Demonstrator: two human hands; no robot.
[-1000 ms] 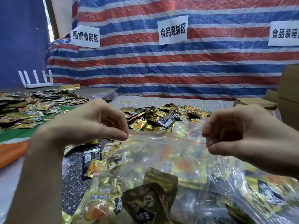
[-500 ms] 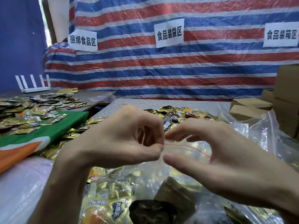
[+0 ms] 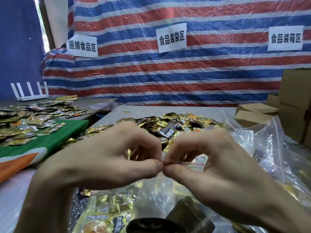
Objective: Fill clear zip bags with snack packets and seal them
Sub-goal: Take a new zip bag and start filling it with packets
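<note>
Right, both hands are up close at the near edge of the bench [image 3: 168,109]. The left hand [image 3: 104,158] pinches the top edge of the clear zip bag [image 3: 151,194] between thumb and forefinger, other fingers curled. The right hand [image 3: 218,167] does the same just beside it, and the two pinches touch tip to tip at the middle of the bag's mouth. A red zip line [image 3: 196,164] shows through the gap under the right forefinger. The bag sits below the hands at the near edge. Inside it are a gold packet [image 3: 104,214] with an orange print at the left and a dark packet [image 3: 190,214] at centre. Cannot tell whether the seal is closed along its length; the hands cover it. Behind the hands, loose snack packets [image 3: 178,123] are heaped mid-bench. At the right edge lie more clear bags [image 3: 269,148], crumpled, near cardboard boxes [image 3: 296,101] at the far right corner. A side table to the left carries a green cloth [image 3: 58,137] and a second spread of packets [image 3: 25,118], with a white router [image 3: 30,94] at its far edge. Behind everything hangs a striped tarp [image 3: 168,73] with three paper signs [image 3: 171,37] in Chinese text taped on it.
</note>
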